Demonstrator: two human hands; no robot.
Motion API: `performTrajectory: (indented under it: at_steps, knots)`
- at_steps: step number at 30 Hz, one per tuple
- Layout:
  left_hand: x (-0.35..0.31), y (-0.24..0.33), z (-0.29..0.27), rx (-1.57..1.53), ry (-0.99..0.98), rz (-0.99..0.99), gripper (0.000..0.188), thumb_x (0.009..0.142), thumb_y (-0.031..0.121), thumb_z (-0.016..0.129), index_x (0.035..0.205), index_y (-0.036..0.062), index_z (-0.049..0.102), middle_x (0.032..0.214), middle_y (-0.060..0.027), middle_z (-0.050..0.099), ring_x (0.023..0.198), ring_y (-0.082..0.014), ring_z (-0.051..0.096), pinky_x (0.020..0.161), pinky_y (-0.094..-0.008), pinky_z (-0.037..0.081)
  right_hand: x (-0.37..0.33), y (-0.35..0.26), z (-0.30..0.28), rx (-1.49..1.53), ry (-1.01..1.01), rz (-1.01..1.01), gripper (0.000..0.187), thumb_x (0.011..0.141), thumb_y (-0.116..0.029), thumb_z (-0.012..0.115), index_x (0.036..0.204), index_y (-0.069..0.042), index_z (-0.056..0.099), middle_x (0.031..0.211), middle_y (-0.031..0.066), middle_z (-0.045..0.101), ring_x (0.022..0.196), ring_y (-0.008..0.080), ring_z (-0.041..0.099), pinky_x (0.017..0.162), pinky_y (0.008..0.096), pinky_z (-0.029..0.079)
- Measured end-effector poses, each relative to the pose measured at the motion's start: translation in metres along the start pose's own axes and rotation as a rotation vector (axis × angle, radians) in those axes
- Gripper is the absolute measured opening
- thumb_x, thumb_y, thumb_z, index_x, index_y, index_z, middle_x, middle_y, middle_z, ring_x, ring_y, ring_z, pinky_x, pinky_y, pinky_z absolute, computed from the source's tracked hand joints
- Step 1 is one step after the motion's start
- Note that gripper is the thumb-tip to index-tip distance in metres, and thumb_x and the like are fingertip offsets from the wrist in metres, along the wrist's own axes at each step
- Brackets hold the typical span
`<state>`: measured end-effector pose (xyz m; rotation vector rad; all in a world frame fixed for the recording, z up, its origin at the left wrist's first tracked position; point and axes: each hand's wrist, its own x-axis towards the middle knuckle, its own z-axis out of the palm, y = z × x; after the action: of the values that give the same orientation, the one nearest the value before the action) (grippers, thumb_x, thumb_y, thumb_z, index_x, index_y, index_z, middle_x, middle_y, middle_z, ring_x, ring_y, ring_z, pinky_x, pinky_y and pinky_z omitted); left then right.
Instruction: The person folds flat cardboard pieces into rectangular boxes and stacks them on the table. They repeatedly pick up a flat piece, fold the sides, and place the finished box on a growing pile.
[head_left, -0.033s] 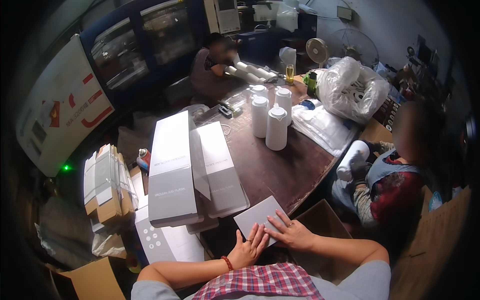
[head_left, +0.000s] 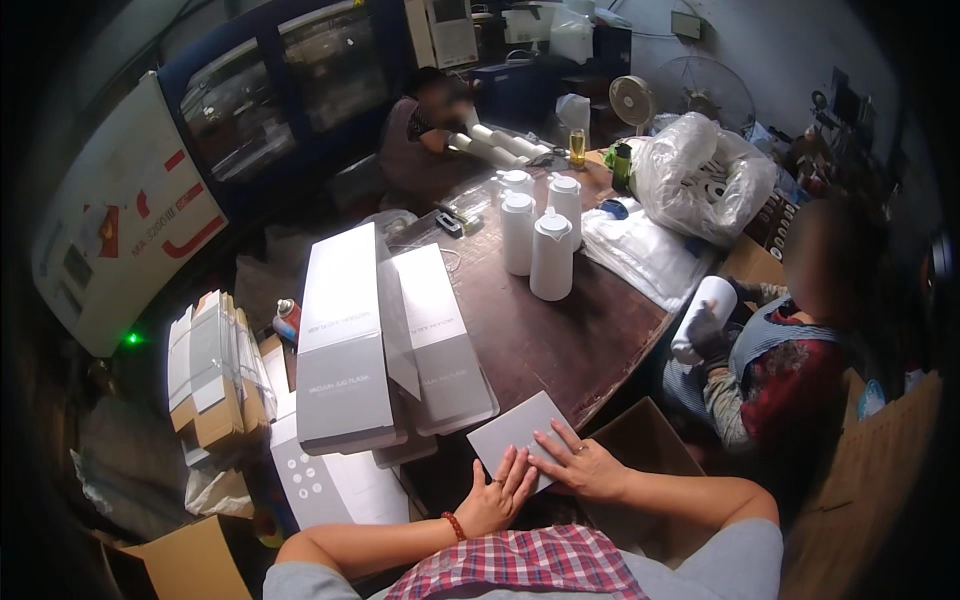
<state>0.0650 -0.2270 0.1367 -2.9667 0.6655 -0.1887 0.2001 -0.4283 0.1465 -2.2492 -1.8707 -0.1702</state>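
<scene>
Both my hands lie flat on a white and pale grey carton (head_left: 530,428) at the table's near edge. My left hand (head_left: 498,494) has its fingers stretched across the carton's lower part. Beside it, my right hand (head_left: 583,466) rests with fingers spread, its fingertips close to those of the left. Neither hand is closed round anything. To the left, long flattened grey-and-white cartons (head_left: 345,365) are stacked, overhanging the table. Several white vacuum jugs (head_left: 552,262) stand upright farther back on the dark red table (head_left: 540,345).
An opened brown cardboard box (head_left: 650,440) sits below my right forearm. On the right, a gloved co-worker (head_left: 790,350) holds a white jug body (head_left: 705,315). Another person (head_left: 410,150) works at the far end. Clear plastic bags (head_left: 705,180) and bundled cartons (head_left: 215,370) lie around.
My hands and the carton stay in place. The gloved hand of the co-worker on the right has shifted slightly on the white jug body.
</scene>
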Motion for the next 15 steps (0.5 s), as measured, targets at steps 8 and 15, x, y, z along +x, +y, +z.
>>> performTrajectory:
  at_steps: [8, 15]
  knots:
    - [-0.003, 0.007, 0.003, -0.033, 0.014, -0.009, 0.062, 0.090, 0.036, 0.053, 0.141, 0.0037, 0.040, 0.151, -0.0253, 0.028, 0.143, -0.0405, 0.023, 0.091, -0.0631, 0.040, -0.010, -0.005, 0.000, 0.007, -0.025, 0.035, 0.069, 0.086, -0.037, 0.063, 0.145, -0.015, 0.036, 0.152, 0.0143, 0.029, 0.142, 0.0416, 0.022, 0.100, 0.0455, 0.038]
    - [-0.007, 0.002, 0.002, -0.305, 0.109, -0.138, 0.064, 0.091, 0.046, 0.055, 0.141, 0.0072, 0.041, 0.153, -0.0174, 0.028, 0.144, -0.0350, 0.021, 0.099, -0.0516, 0.036, -0.003, -0.003, 0.006, 0.111, 0.066, 0.123, 0.082, 0.078, -0.042, 0.072, 0.145, -0.015, 0.033, 0.150, 0.0158, 0.032, 0.140, 0.0364, 0.028, 0.105, 0.0426, 0.038]
